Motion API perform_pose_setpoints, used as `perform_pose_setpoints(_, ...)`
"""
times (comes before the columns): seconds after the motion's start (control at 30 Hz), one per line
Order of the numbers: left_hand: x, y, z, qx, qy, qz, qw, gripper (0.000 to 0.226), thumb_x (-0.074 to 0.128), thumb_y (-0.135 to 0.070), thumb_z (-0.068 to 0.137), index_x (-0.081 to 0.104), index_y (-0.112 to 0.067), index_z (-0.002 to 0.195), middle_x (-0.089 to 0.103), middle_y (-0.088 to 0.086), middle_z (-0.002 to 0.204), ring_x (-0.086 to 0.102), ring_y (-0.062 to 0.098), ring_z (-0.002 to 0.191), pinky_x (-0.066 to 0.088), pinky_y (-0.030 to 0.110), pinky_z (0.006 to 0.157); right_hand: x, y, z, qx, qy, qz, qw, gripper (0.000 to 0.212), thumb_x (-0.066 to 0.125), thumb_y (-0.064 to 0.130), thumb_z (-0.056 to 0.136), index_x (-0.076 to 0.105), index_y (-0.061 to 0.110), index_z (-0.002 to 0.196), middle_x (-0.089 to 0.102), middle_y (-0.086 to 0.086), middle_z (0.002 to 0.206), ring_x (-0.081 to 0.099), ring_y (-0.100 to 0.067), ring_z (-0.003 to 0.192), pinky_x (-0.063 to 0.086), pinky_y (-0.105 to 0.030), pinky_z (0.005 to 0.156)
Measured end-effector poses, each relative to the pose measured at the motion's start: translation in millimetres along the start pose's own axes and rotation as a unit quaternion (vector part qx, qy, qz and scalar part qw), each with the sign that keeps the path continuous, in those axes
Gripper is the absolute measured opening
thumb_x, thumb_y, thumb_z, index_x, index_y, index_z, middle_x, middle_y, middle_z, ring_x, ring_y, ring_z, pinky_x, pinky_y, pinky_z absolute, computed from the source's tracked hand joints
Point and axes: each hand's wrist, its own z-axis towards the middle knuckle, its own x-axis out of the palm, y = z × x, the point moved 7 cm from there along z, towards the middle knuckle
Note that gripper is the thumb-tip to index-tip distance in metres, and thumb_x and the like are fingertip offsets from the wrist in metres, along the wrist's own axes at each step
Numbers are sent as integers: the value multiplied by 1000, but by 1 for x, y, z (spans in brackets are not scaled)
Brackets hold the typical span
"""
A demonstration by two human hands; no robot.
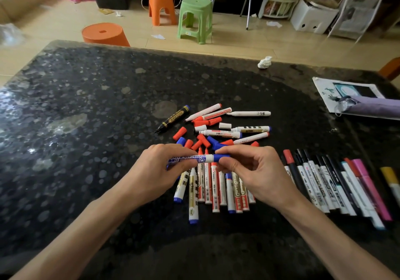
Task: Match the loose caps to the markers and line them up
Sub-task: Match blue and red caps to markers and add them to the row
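I hold a blue whiteboard marker [194, 159] crosswise above the table. My left hand [158, 169] grips its white barrel. My right hand [249, 167] pinches the blue cap [218, 157] on its right end. Beneath my hands lies a group of uncapped red and blue markers [213, 190], side by side. Just beyond are loose red caps [179, 133] and blue caps [212, 140], mixed with more uncapped markers [220, 133]. A black marker [173, 119] lies apart at the left. To the right, a row of capped markers [331, 186] lies lined up.
The dark speckled table [86, 128] carries a crumpled white tissue [264, 62] at its far edge and a printed bag with a folded purple umbrella [372, 106] at the right. Orange and green stools [194, 17] stand on the floor beyond.
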Motion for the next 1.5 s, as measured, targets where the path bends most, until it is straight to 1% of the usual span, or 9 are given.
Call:
perform_pose_setpoints(0.23, 5, 3, -2, -10, 8, -5, 1000, 22, 61, -40, 98, 77, -36, 114, 75, -15, 95, 69, 8, 90, 56, 38, 81, 7, -2, -7, -4, -27, 1, 1000, 23, 74, 10, 93, 78, 17, 114, 81, 4, 97, 78, -12, 88, 63, -32, 85)
perform_pose_setpoints(0.43, 16, -3, -3, -20, 34, -63, 997, 24, 54, -41, 103, 75, -35, 114, 66, 0, 76, 57, 21, 66, 48, 40, 62, 2, 10, -4, -13, -25, 21, 999, 19, 73, 13, 93, 78, 22, 109, 80, 5, 99, 78, -11, 89, 62, -27, 83)
perform_pose_setpoints(0.53, 23, -19, 3, 0, 36, -139, 990, 24, 52, -36, 105, 73, -26, 109, 60, -8, 71, 49, 6, 60, 38, 24, 56, -9, 12, -2, 24, -61, 120, 991, 16, 75, 19, 89, 77, 16, 105, 79, 1, 100, 76, -16, 95, 61, -29, 83)
perform_pose_setpoints(0.7, 36, -34, 3, 4, 39, -189, 981, 23, 52, -37, 105, 66, -30, 122, 67, -13, 85, 59, 1, 71, 46, 21, 65, 4, -2, -13, 86, -54, 162, 982, 19, 74, 22, 93, 76, 16, 112, 79, -2, 108, 74, -16, 107, 57, -38, 96)
perform_pose_setpoints(0.8, 41, -35, 3, -3, 32, -178, 984, 29, 52, -42, 103, 58, -38, 131, 67, -12, 111, 66, 5, 102, 57, 29, 85, -6, -6, -18, 101, -74, 234, 964, 23, 67, 23, 99, 72, 12, 119, 78, -6, 113, 74, -20, 111, 57, -36, 95)
perform_pose_setpoints(0.87, 39, -40, 6, 7, 11, -178, 984, 29, 55, -38, 102, 57, -37, 131, 66, -12, 114, 64, 7, 106, 54, 24, 83, -25, -8, -21, 111, -92, 258, 955, 24, 63, 23, 102, 70, 12, 121, 78, -6, 111, 74, -19, 108, 58, -29, 89)
perform_pose_setpoints(1.0, 42, -45, 12, 8, 9, -172, 985, 26, 57, -31, 103, 61, -36, 128, 67, -11, 114, 65, 7, 107, 50, 16, 79, -83, -30, -30, 115, -167, 18, 979, 22, 66, 30, 101, 75, 20, 119, 79, 5, 100, 73, -3, 97, 59, -28, 89)
perform_pose_setpoints(1.13, 51, -55, 16, 17, 21, -147, 989, 25, 58, -33, 102, 63, -38, 126, 68, -19, 111, 64, 2, 110, 51, 14, 80, -133, -55, -44, 193, -222, -224, 929, 20, 78, 45, 89, 71, 27, 96, 74, 11, 81, 71, -2, 76, 58, -29, 74)
perform_pose_setpoints(1.5, 56, -61, 23, 19, 11, -101, 995, 24, 61, -23, 101, 67, -39, 118, 67, -29, 114, 64, -1, 109, 55, 22, 82, -112, -56, -48, 172, -159, -470, 851, 27, 73, 49, 91, 57, 29, 82, 66, 8, 77, 67, -17, 79, 53, -37, 70)
